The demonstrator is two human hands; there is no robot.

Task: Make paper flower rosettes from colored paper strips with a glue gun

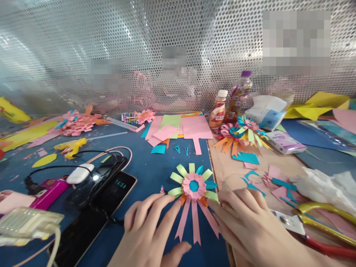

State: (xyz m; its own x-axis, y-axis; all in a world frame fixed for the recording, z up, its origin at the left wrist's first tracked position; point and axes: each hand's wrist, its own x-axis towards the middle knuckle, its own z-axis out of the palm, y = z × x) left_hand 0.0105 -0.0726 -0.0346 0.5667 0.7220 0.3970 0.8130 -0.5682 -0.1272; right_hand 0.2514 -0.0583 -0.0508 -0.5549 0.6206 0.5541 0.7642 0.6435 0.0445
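Between flat hands, pleated paper rosette [194, 185]

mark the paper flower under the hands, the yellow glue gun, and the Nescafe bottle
paper flower [194, 185], head view, blue centre of the rosette
yellow glue gun [72, 146], head view, middle of its body
Nescafe bottle [217, 115], head view, label

A perforated metal screen [178, 37] (shiny, catching bright light) rises behind the blue table [150, 167].
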